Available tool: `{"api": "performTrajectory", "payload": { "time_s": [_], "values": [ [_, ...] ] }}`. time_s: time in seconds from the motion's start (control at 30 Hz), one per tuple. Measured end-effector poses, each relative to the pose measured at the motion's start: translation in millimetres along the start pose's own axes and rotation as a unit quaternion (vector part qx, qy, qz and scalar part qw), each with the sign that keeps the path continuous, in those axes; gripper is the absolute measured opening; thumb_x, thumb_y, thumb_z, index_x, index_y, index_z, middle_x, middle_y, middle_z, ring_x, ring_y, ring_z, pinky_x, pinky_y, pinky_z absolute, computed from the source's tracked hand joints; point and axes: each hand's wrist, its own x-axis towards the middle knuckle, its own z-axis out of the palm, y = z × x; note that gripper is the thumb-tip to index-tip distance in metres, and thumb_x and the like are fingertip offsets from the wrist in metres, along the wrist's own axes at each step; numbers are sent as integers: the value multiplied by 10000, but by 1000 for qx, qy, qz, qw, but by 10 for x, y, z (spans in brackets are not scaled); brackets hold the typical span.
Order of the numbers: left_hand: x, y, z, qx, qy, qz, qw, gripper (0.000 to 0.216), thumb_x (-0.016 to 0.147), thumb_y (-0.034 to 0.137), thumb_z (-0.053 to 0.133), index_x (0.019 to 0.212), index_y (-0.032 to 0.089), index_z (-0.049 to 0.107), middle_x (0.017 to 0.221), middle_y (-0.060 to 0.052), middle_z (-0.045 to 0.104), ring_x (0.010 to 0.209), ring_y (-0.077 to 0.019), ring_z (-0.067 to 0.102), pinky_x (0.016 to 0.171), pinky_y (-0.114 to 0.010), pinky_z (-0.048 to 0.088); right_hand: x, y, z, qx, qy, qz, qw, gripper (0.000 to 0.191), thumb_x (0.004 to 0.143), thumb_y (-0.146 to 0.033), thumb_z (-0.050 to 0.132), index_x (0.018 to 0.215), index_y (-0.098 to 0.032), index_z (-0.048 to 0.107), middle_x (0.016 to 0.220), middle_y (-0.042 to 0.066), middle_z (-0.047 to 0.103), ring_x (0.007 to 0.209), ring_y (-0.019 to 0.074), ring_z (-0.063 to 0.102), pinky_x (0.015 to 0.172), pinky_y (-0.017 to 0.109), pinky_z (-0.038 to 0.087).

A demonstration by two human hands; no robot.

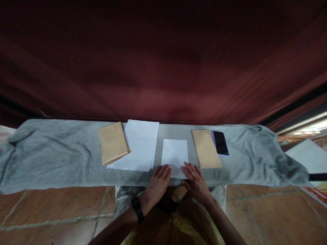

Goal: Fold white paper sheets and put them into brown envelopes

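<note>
A white sheet of paper (175, 153), about half the size of the larger sheets, lies flat in front of me on a grey cloth. My left hand (159, 178) rests with outstretched fingers at its lower left edge. On the lower right edge lie the fingers of my right hand (194, 180), also stretched out. Neither hand grips anything; whether the sheet is folded cannot be told. To the left are larger white sheets (141, 146), partly covered by a stack of brown envelopes (113, 141). Right of the small sheet lies another brown envelope stack (206, 148).
The grey cloth (63, 153) covers a narrow table. A phone (220, 143) with a dark screen lies beside the right envelopes. Dark red fabric (163, 68) hangs along the far edge. White paper (309, 156) shows at far right. Below is a tiled floor (58, 207).
</note>
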Motion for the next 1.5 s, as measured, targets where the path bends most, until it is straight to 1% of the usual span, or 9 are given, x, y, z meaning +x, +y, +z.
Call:
{"api": "performTrajectory", "payload": {
  "time_s": [0.13, 0.3, 0.53, 0.73, 0.87, 1.0, 1.13, 1.33, 1.5],
  "values": [
    [44, -80, -107, -67, 11, -25, 997, 422, 879, 29, 508, 1267, 151, 620, 1382, -126, 620, 1262, -236, 599, 1069, -397, 491, 47, 48, 2, 50, 13, 23, 998, 572, 946, -204, 524, 1506, -263, 420, 1552, 85, 449, 1426, 253, 426, 1190, 546, 328],
    [76, -156, -170, -148, 26, -27, 988, 299, 895, 45, 538, 1114, 204, 665, 1200, -65, 707, 1096, -195, 673, 958, -360, 557, 121, 161, 41, 130, 72, 45, 988, 677, 800, 4, 474, 1414, -271, 548, 1408, 61, 607, 1322, 230, 539, 1141, 518, 410],
    [0, -278, -58, -233, 72, -75, 967, 548, 842, 14, 559, 1341, 241, 573, 1386, -58, 622, 1288, -207, 577, 1110, -421, 477, 135, 148, 32, 245, 103, 57, 962, 437, 929, -175, 526, 1327, -321, 633, 1303, 48, 679, 1242, 243, 602, 1045, 489, 516],
    [146, -407, 23, -367, 84, -156, 913, 616, 778, -46, 487, 1326, 218, 590, 1323, -51, 670, 1205, -165, 642, 1060, -362, 527, 125, 145, 41, 280, 105, 96, 949, 336, 966, -237, 518, 1254, -306, 678, 1236, 50, 710, 1183, 244, 639, 1017, 480, 543],
    [214, -379, -49, -271, 57, -105, 955, 624, 717, -116, 450, 1213, 195, 665, 1391, -66, 621, 1280, -181, 585, 1114, -381, 486, 151, 181, 66, 248, 95, 89, 960, 537, 874, -82, 490, 1341, -313, 621, 1318, 49, 663, 1256, 241, 594, 1058, 474, 519],
    [202, -328, -123, -150, 8, -23, 988, 599, 747, -112, 493, 1235, 201, 645, 1358, -60, 643, 1289, -184, 568, 1105, -359, 485, 170, 220, 67, 201, 76, 60, 975, 775, 717, 21, 491, 1418, -305, 554, 1395, 49, 608, 1321, 253, 537, 1095, 487, 482],
    [127, -352, -65, -79, 5, 21, 997, 449, 866, -1, 541, 1251, 213, 630, 1370, -69, 634, 1327, -205, 538, 1116, -389, 452, 149, 270, 57, 190, 58, 48, 979, 731, 740, 8, 510, 1397, -306, 569, 1378, 47, 621, 1282, 248, 568, 1082, 478, 489],
    [59, -377, 39, -20, -9, 55, 998, 522, 909, 32, 490, 1405, 195, 506, 1527, -104, 486, 1443, -210, 407, 1179, -408, 358, 79, 286, 106, 168, 49, 8, 985, 695, 801, -137, 664, 1459, -283, 496, 1476, 79, 538, 1379, 299, 476, 1106, 519, 455],
    [147, -401, 34, -24, -12, 54, 998, 544, 917, 34, 461, 1443, 169, 452, 1552, -129, 447, 1471, -188, 357, 1199, -382, 308, 51, 248, 122, 110, 19, -5, 994, 712, 850, -114, 571, 1524, -274, 403, 1559, 77, 439, 1425, 302, 420, 1140, 558, 414]
  ]
}}
